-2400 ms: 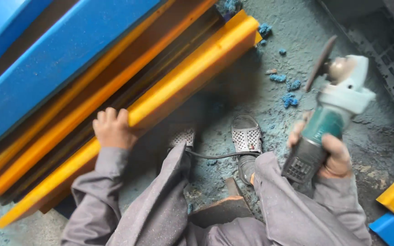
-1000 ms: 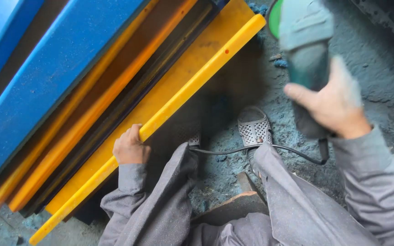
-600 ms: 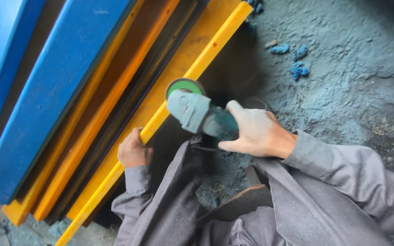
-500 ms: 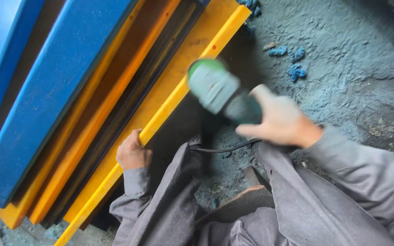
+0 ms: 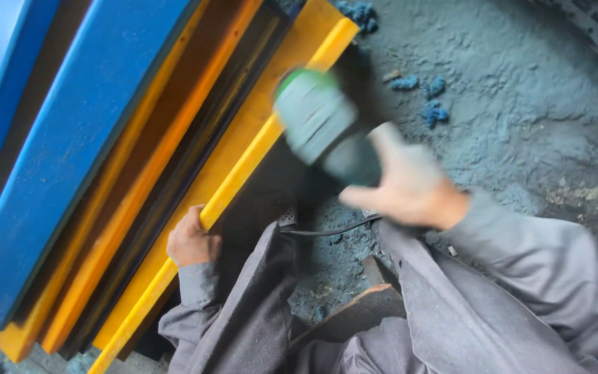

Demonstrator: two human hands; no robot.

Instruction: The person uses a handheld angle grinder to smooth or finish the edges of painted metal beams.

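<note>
Grinder (image 5: 316, 128) sits in your right hand (image 5: 410, 183); the fingers are closed around the dark rear part of its body, and the green and grey head points up and to the left, away from your wrist. The tool is blurred, so you cannot see the disc clearly. Its head is over the edge of the yellow beam (image 5: 243, 166), but the picture does not show if it touches the beam or hangs just above it. A black cord (image 5: 333, 228) runs below your right hand, from under the palm toward your knees.

Your left hand (image 5: 192, 242) is lower and to the left of the right one, well apart from the grinder. Its fingers are curled over the near edge of the same yellow beam, and it grips this edge. Beyond this hand, on its far side, lie a dark channel (image 5: 195, 145), an orange beam (image 5: 133, 201) and then a blue beam (image 5: 84, 145), all parallel to the yellow one.

To the right of your right hand the floor (image 5: 520, 118) is covered with grey dust, and some blue crumbs (image 5: 434, 104) lie on it above the hand. Both of your arms are in grey sleeves (image 5: 520, 263).
</note>
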